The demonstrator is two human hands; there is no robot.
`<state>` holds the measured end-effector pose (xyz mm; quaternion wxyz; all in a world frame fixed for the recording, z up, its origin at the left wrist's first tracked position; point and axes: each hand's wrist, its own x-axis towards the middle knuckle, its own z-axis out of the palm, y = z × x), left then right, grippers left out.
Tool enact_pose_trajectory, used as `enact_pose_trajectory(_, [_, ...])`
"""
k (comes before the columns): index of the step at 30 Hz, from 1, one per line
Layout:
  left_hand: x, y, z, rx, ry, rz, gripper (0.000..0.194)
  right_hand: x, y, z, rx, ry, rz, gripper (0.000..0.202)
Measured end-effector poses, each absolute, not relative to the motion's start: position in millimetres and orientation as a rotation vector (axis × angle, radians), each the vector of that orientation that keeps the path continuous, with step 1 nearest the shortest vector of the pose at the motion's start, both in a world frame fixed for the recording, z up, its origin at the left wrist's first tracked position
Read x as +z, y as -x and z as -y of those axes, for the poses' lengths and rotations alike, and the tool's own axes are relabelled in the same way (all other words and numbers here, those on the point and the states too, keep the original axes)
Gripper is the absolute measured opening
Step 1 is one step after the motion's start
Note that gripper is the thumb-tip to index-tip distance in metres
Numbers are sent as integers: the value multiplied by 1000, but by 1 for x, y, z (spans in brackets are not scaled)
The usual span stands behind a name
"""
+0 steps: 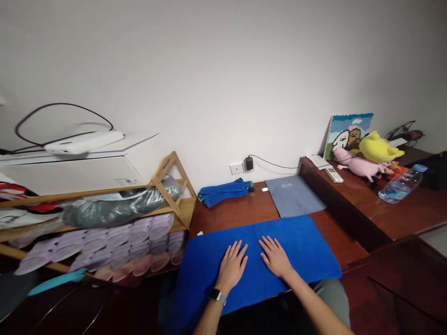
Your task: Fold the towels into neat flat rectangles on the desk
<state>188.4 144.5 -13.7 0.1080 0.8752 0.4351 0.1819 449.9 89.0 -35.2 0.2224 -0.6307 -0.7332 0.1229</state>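
A blue towel (296,242) is spread over the front of the brown wooden table, its near edge hanging over the side toward my lap. My left hand (233,265) rests flat on it, fingers apart, with a watch on the wrist. To its right, my right hand (274,257) also lies flat on the cloth with its fingers spread. Behind the towel is a folded grey-blue cloth (295,197) with lettering near its top. Several blue cloths (225,191) lie folded or rolled in a small pile against the wall.
On the left, a wooden rack (181,209) holds several lilac slippers (118,237) and a white box (87,174). A raised brown surface (394,216) on the right bears a plastic bottle (400,186), plush toys (379,148) and a remote (334,175). A black charger (249,163) is plugged into the wall.
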Motion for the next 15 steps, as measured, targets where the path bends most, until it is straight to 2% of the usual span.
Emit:
enact_pose_trajectory(6, [-25,-78,-142,498,-2354,-1680,60,-41,-567,-56,265,2078,1745,57])
enact_pose_trajectory(9, [-25,-40,-144,563,-2282,-1736,65,-39,-624,-44,231,2181,1605,60])
enact_pose_trajectory(12, [-19,-40,-141,646,-2238,-1729,65,-34,-626,-41,226,2193,1537,61])
enact_pose_trajectory(15, [-14,-65,-125,727,-2267,-1702,60,-31,-573,-36,218,2086,1529,62])
